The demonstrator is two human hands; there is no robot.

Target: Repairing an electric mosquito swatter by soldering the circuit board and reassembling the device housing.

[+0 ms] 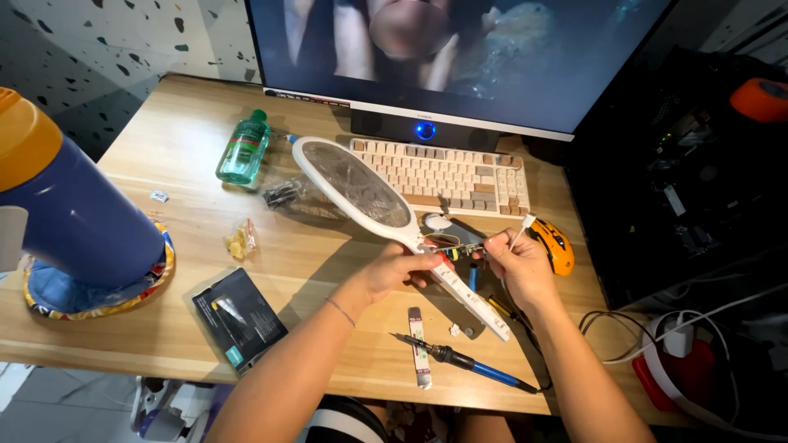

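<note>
Racket-shaped insect swatter (pixel 361 187) held over a wooden desk (pixel 180 156).
Its handle is gripped by the left hand (pixel 402 267); a small circuit board (pixel 466 250) is pinched by the right hand (pixel 515 267).

- A light wooden table (pixel 189 148) carries everything.
- A cream keyboard (pixel 447 174) lies near the back, before the monitor's stand (pixel 423 130).
- Left of the keyboard: a green clear bottle (pixel 244 150) on its side.
- Further left: a big blue jug (pixel 70 209) on a colourful mat (pixel 103 305).
- Right of the keyboard: an orange mouse (pixel 554 244).
- Nearer the front edge than the keyboard: a dark box (pixel 240 318) and a blue-handled soldering iron (pixel 464 362).
</note>
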